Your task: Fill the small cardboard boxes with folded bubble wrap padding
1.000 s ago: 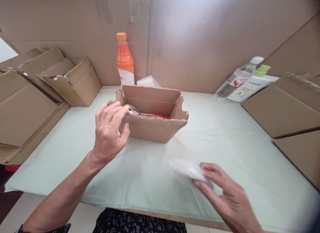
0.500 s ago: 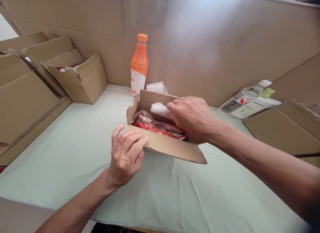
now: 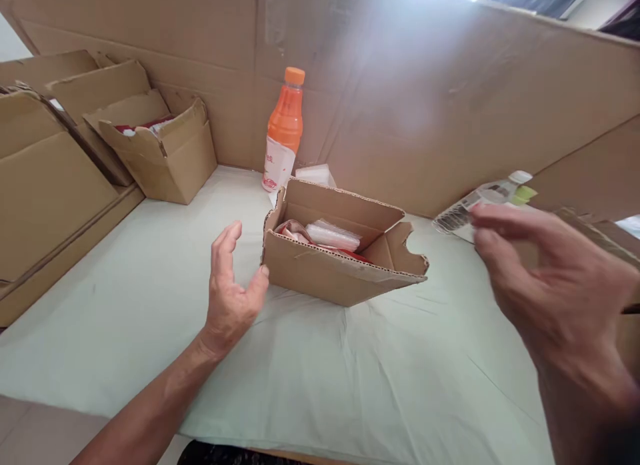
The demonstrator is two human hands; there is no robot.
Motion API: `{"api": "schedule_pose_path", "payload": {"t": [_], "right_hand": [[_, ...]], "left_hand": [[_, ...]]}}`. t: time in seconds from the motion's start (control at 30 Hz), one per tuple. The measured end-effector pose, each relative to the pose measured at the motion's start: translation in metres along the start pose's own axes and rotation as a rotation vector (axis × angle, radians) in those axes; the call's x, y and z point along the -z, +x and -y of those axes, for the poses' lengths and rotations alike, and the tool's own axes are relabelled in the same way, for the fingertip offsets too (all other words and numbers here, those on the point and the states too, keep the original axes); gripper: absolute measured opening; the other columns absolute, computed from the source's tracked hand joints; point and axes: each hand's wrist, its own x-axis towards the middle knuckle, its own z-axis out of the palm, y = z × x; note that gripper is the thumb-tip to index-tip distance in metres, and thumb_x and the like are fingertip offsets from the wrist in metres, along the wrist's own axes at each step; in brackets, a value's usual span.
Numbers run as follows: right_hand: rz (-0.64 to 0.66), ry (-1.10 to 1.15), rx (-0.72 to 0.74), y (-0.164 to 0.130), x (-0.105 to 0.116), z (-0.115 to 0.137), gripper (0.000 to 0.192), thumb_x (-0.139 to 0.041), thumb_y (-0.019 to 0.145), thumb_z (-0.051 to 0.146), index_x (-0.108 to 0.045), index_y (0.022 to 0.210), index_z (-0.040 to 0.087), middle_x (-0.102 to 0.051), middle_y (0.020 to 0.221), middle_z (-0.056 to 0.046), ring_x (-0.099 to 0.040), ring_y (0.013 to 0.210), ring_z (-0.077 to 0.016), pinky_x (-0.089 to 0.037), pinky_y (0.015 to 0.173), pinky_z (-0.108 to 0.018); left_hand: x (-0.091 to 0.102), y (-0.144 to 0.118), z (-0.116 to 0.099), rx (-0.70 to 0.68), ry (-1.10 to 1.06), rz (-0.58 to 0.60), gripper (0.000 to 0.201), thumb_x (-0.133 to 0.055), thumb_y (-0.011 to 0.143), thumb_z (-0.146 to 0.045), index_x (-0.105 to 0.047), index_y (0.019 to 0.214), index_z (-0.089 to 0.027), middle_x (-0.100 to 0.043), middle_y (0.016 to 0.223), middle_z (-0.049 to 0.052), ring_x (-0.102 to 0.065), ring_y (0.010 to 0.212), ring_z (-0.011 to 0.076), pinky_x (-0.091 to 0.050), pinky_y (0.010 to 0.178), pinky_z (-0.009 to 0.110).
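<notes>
Packing looks to be the step in hand: the small open brown cardboard box (image 3: 340,258) sits near the middle of the pale green cloth-covered counter (image 3: 150,298), with red-and-white snack packets (image 3: 295,233) and a clear plastic pouch (image 3: 333,235) lying inside it. Judging by the upright flaps, the box is filled but not closed, so the next move probably calls for both hands on the flaps, or for another item to go in.

The left hand (image 3: 229,298) stands on its edge just beside the box's near left corner, palm turned toward the box, fingers (image 3: 223,252) spread wide and holding nothing; the thumb tip is at, or almost at, the cardboard wall. The right hand (image 3: 550,285) hangs in the air well to the right of the box, blurred, its fingers loosely curled and parted, with nothing seen in them.

Behind the box an orange drink bottle with an orange cap (image 3: 284,132) stands upright against the tall cardboard wall (image 3: 425,98). A clear plastic water bottle (image 3: 475,205) lies tilted at far right, and another open brown carton (image 3: 165,152) rests at far left.
</notes>
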Motion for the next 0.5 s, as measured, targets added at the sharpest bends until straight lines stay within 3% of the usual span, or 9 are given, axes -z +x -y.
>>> {"api": "schedule_pose_path", "payload": {"t": [0.07,0.1,0.17,0.23,0.3,0.37,0.43,0.5], "right_hand": [[0.042,0.096,-0.2,-0.045,0.001,-0.023,0.029,-0.058,0.095,0.049,-0.071,0.113,0.029,-0.074,0.106,-0.006,-0.071,0.1,-0.0305,-0.055,0.095,-0.053],[0.135,0.19,-0.235,-0.066,-0.007,-0.03,0.035,-0.063,0.09,0.051,-0.068,0.115,0.027,-0.074,0.106,-0.007,-0.071,0.09,-0.029,-0.057,0.087,-0.052],[0.399,0.366,-0.251,-0.097,-0.034,-0.029,0.057,-0.069,0.083,0.05,-0.057,0.132,0.023,-0.07,0.124,-0.012,-0.07,0.1,-0.0281,-0.059,0.085,-0.048],[0.536,0.485,-0.25,-0.106,-0.065,-0.015,0.059,-0.067,0.082,0.049,-0.054,0.132,0.021,-0.067,0.128,-0.013,-0.067,0.107,-0.0276,-0.058,0.088,-0.046],[0.559,0.541,-0.266,-0.098,-0.086,-0.002,0.054,-0.064,0.082,0.048,-0.055,0.127,0.02,-0.067,0.124,-0.012,-0.065,0.103,-0.0264,-0.057,0.086,-0.044],[0.533,0.556,-0.286,-0.089,-0.088,0.001,0.051,-0.063,0.081,0.047,-0.056,0.124,0.02,-0.067,0.12,-0.011,-0.063,0.098,-0.0255,-0.057,0.082,-0.042],[0.486,0.532,-0.329,-0.092,-0.074,-0.009,0.049,-0.063,0.08,0.048,-0.056,0.119,0.018,-0.067,0.114,-0.011,-0.063,0.093,-0.0247,-0.056,0.078,-0.04],[0.392,0.429,-0.386,-0.114,-0.048,-0.024,0.043,-0.064,0.081,0.051,-0.057,0.108,0.018,-0.068,0.099,-0.009,-0.062,0.083,-0.0232,-0.055,0.071,-0.038]], "left_hand": [[-0.003,-0.002,0.007,0.208,-0.117,0.107,0.067,-0.066,0.086,-0.024,-0.045,0.149,-0.028,-0.048,0.154,0.011,-0.047,0.143,0.0298,-0.041,0.118,0.051],[-0.004,-0.004,0.01,0.299,-0.166,0.154,0.066,-0.066,0.085,-0.026,-0.047,0.147,-0.028,-0.049,0.154,0.01,-0.047,0.142,0.03,-0.042,0.117,0.051],[-0.006,-0.009,0.015,0.433,-0.246,0.224,0.065,-0.068,0.082,-0.03,-0.049,0.145,-0.027,-0.053,0.15,0.01,-0.049,0.14,0.0301,-0.044,0.114,0.049],[-0.007,-0.012,0.017,0.481,-0.29,0.25,0.065,-0.069,0.079,-0.032,-0.052,0.141,-0.024,-0.059,0.142,0.01,-0.055,0.133,0.0289,-0.047,0.109,0.046],[-0.011,-0.01,0.015,0.472,-0.294,0.234,0.061,-0.07,0.077,-0.032,-0.056,0.135,-0.021,-0.065,0.131,0.009,-0.059,0.124,0.0266,-0.049,0.104,0.041],[-0.021,-0.007,0.008,0.453,-0.297,0.207,0.057,-0.07,0.075,-0.031,-0.06,0.13,-0.019,-0.068,0.122,0.008,-0.062,0.116,0.025,-0.05,0.101,0.039],[-0.037,-0.006,-0.004,0.448,-0.343,0.236,0.056,-0.07,0.071,-0.031,-0.062,0.126,-0.018,-0.07,0.117,0.008,-0.063,0.112,0.025,-0.05,0.099,0.038],[-0.055,-0.012,-0.02,0.462,-0.422,0.356,0.057,-0.07,0.07,-0.03,-0.063,0.126,-0.017,-0.071,0.116,0.008,-0.063,0.112,0.0257,-0.052,0.098,0.038]]}}
